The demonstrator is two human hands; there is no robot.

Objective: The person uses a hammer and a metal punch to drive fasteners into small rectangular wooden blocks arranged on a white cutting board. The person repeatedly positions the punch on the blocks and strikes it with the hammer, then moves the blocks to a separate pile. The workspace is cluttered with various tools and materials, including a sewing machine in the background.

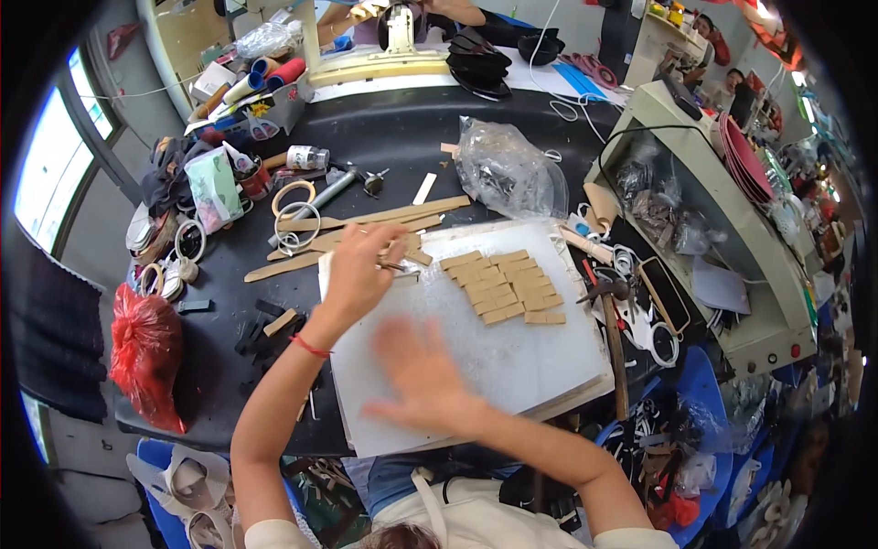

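A white board (466, 371) lies before me on the black table. On its right half, small tan strips (501, 285) are laid in close rows. My left hand (364, 267), a red band at its wrist, is closed at the board's far left corner. Something small and dark shows at its fingertips, too little to name, beside a few loose tan pieces (416, 249). Over the near left part of the board, my right hand (421, 380) is blurred by motion. Its thumb stands away from its outstretched fingers, and I see nothing in it.
Long tan strips (315, 242) lie beyond the board. A hammer (613, 320) rests along its right edge, and a clear plastic bag (510, 165) lies behind it. At left sits a red plastic bag (146, 357). A grey-green machine (713, 247) stands at right; another person works across the table.
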